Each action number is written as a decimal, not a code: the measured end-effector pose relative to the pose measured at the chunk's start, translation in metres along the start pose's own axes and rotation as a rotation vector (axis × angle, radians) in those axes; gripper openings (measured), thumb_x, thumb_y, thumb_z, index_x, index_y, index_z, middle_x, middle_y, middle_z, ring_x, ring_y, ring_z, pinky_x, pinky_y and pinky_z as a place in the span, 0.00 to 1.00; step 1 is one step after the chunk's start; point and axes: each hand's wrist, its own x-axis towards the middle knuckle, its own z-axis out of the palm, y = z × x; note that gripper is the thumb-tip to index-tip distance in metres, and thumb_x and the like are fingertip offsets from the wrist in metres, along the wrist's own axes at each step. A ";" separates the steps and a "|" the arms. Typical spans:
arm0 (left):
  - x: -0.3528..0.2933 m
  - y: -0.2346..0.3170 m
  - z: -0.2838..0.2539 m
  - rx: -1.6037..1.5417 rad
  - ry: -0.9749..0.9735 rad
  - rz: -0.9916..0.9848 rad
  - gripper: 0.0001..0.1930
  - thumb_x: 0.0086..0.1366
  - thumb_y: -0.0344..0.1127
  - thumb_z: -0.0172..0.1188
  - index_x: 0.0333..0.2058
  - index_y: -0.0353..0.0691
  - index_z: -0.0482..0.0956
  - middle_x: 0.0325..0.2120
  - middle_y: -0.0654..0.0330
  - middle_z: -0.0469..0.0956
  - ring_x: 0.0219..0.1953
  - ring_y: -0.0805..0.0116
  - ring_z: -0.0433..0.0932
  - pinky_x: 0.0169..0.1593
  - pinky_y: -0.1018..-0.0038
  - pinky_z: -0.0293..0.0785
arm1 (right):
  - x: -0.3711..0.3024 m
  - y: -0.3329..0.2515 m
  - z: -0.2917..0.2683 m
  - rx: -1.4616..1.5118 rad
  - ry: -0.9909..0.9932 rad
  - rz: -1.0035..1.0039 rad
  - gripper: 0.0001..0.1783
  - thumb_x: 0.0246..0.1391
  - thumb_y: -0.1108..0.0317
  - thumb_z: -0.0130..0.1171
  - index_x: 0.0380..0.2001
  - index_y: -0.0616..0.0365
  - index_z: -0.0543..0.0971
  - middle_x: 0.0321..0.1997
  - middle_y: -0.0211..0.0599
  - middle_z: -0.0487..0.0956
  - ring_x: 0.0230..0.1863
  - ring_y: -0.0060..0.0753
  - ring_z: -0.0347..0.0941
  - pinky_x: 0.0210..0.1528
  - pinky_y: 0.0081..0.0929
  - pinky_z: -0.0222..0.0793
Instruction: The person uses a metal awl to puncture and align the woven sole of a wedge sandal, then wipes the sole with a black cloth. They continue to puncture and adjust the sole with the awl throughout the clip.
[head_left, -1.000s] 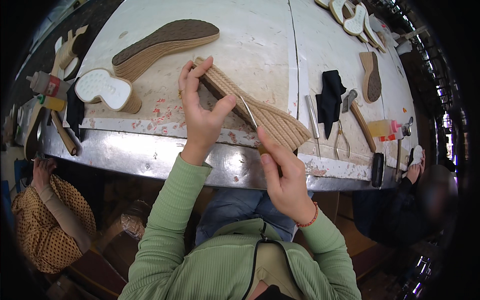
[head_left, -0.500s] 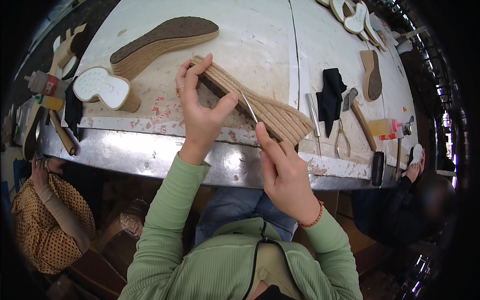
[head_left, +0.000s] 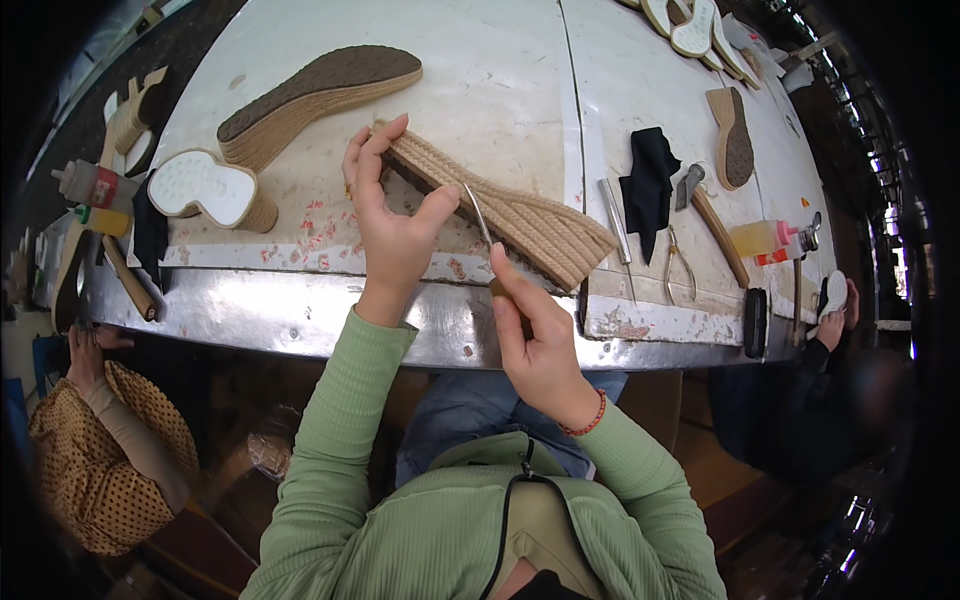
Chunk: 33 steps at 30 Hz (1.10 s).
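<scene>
My left hand [head_left: 392, 225] grips a rope-wrapped wedge shoe sole [head_left: 505, 212] by its thinner far-left end, thumb near the lower edge and fingers over the far side. The sole lies tilted on its side, its thick end toward the right. In my right hand [head_left: 545, 345] is a thin metal tool [head_left: 479, 217] with a slim shaft, its handle mostly hidden by my fingers. The tool's tip touches the braided side close to my left thumb. Behind my left hand rests another wedge sole [head_left: 320, 95], dark tread up, and a white-topped one [head_left: 215, 190] stands left of it.
Right of the sole lie a metal rod tool [head_left: 616, 222], black cloth [head_left: 651, 185], pliers [head_left: 678, 268], a hammer [head_left: 718, 235] and a yellow bottle [head_left: 758, 238]. More bottles [head_left: 95, 185] stand at left. The metal table edge [head_left: 300, 325] runs before me. Other people sit at both sides.
My right hand has moved left with the tool, whose tip is now nearer my left thumb. The left hand keeps its grip on the sole. The whole view has shifted slightly.
</scene>
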 end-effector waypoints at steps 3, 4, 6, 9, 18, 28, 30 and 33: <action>0.000 0.003 -0.001 0.068 -0.023 0.038 0.34 0.49 0.31 0.65 0.58 0.40 0.69 0.60 0.48 0.59 0.68 0.54 0.47 0.68 0.58 0.48 | -0.006 -0.009 -0.010 0.062 -0.024 0.122 0.25 0.60 0.79 0.53 0.62 0.60 0.70 0.34 0.42 0.78 0.29 0.28 0.70 0.36 0.24 0.68; 0.000 0.004 -0.002 0.109 -0.033 0.056 0.34 0.49 0.31 0.65 0.58 0.40 0.69 0.60 0.48 0.60 0.69 0.53 0.46 0.68 0.58 0.47 | -0.008 -0.011 -0.014 0.090 -0.030 0.169 0.25 0.60 0.79 0.53 0.61 0.61 0.71 0.34 0.42 0.78 0.29 0.28 0.70 0.36 0.24 0.68; 0.001 0.002 -0.002 0.180 -0.046 0.091 0.34 0.49 0.31 0.65 0.59 0.40 0.68 0.61 0.49 0.61 0.69 0.52 0.44 0.68 0.58 0.46 | -0.007 -0.013 -0.020 0.106 -0.012 0.170 0.24 0.60 0.78 0.53 0.61 0.61 0.71 0.36 0.43 0.78 0.30 0.28 0.71 0.37 0.23 0.69; 0.000 0.002 0.000 0.214 -0.064 0.132 0.34 0.49 0.31 0.64 0.58 0.40 0.68 0.60 0.51 0.61 0.70 0.51 0.42 0.69 0.58 0.46 | -0.004 -0.011 -0.024 0.127 -0.042 0.189 0.23 0.61 0.77 0.53 0.60 0.62 0.71 0.38 0.45 0.79 0.33 0.29 0.72 0.39 0.23 0.69; 0.001 0.003 0.004 0.154 -0.028 0.092 0.32 0.47 0.33 0.65 0.54 0.39 0.68 0.57 0.52 0.62 0.70 0.50 0.43 0.69 0.57 0.45 | 0.000 -0.009 -0.021 0.235 -0.087 0.205 0.22 0.61 0.76 0.52 0.60 0.64 0.71 0.48 0.50 0.80 0.41 0.32 0.77 0.46 0.23 0.70; 0.000 0.005 0.003 0.230 -0.013 0.095 0.30 0.46 0.33 0.66 0.51 0.40 0.69 0.55 0.51 0.63 0.69 0.49 0.46 0.67 0.56 0.46 | -0.005 -0.007 -0.013 0.414 -0.093 0.361 0.23 0.66 0.72 0.49 0.63 0.60 0.68 0.39 0.35 0.79 0.31 0.20 0.74 0.37 0.17 0.71; 0.001 0.005 0.003 0.236 -0.019 0.102 0.30 0.46 0.34 0.66 0.51 0.40 0.69 0.55 0.51 0.64 0.68 0.48 0.46 0.67 0.56 0.47 | -0.004 -0.010 -0.015 0.661 -0.116 0.481 0.23 0.68 0.69 0.47 0.65 0.57 0.67 0.34 0.30 0.76 0.25 0.15 0.68 0.30 0.13 0.66; 0.001 0.005 0.002 0.252 -0.021 0.105 0.30 0.46 0.34 0.67 0.51 0.39 0.69 0.54 0.51 0.65 0.69 0.47 0.47 0.67 0.55 0.47 | -0.006 -0.003 -0.019 0.768 -0.146 0.482 0.23 0.69 0.66 0.44 0.66 0.55 0.65 0.32 0.31 0.76 0.21 0.13 0.66 0.22 0.13 0.63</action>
